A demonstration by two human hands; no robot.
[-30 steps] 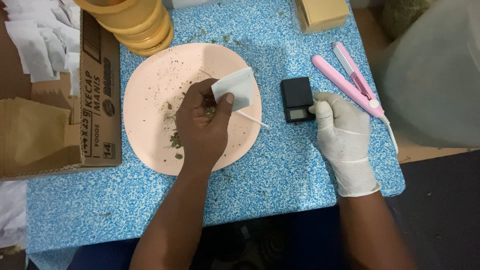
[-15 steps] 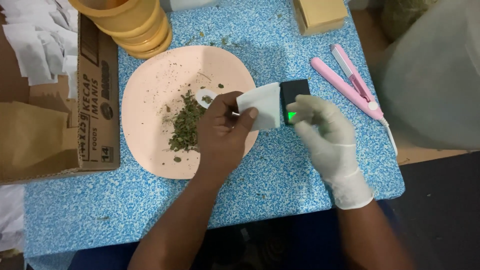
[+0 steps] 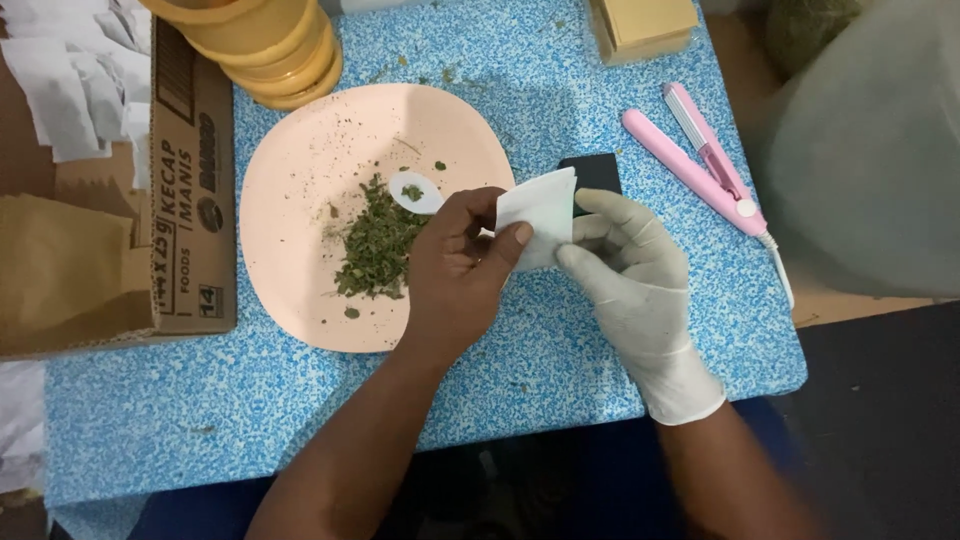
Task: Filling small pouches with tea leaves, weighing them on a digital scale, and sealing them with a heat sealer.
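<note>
The bare left hand (image 3: pixel 462 262) and white-gloved right hand (image 3: pixel 628 272) both pinch a small white paper sachet (image 3: pixel 538 212), fingers curled. A round pink plastic plate (image 3: pixel 300 190) of dried green herb flakes (image 3: pixel 378 245) lies at nine o'clock.

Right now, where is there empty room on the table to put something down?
The blue table is bare along its near edge, below the pink plate and cardboard box. A smaller patch lies below the pink flat iron. Around the hands and paper bag it is crowded.
</note>
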